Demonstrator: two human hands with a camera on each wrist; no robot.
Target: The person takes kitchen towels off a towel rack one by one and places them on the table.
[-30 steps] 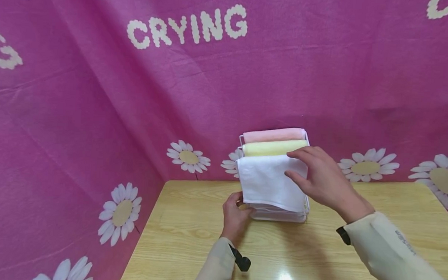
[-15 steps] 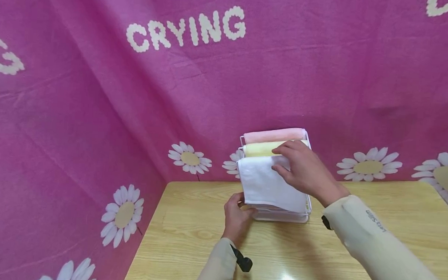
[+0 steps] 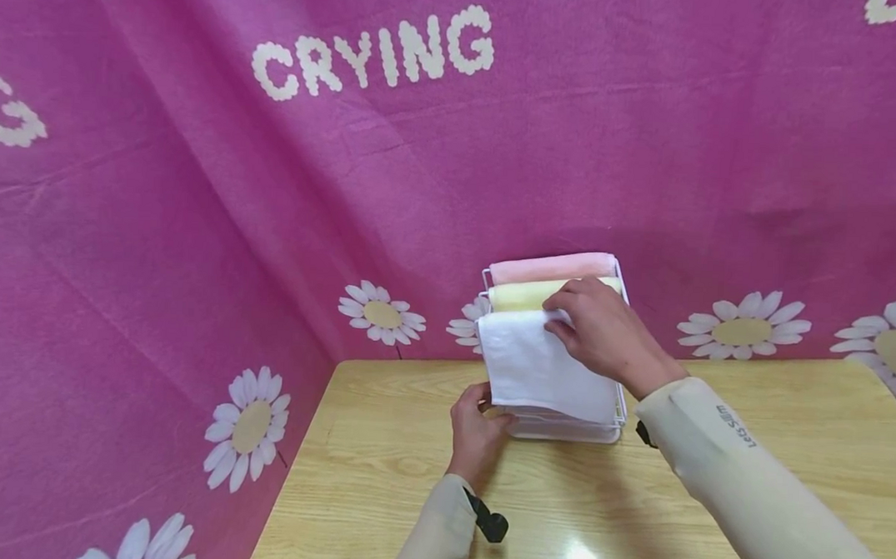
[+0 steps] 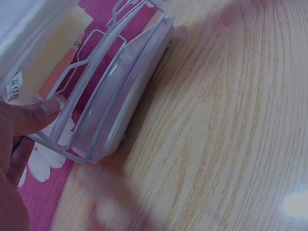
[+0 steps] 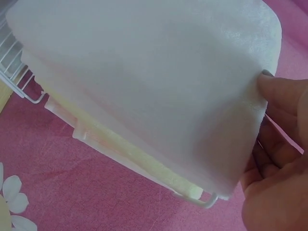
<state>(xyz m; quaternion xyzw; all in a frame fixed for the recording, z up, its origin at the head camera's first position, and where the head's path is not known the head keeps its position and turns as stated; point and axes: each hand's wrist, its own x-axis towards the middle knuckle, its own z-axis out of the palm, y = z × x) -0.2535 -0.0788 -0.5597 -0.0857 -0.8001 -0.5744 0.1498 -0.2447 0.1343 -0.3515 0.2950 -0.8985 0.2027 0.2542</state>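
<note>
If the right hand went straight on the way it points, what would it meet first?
The white towel first; the right hand appears to pinch its top edge. Past that, perhaps the yellow towel close behind, though depth there is unclear.

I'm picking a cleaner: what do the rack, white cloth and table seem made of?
Rack: probably coated metal, smooth white; thin bent bars. White cloth: soft, matte fabric, perhaps cotton; it drapes. Table: wood or wood-look laminate; visible grain, glossy glare.

White towel (image 4: pixel 26 36) partly outside left wrist view
</note>
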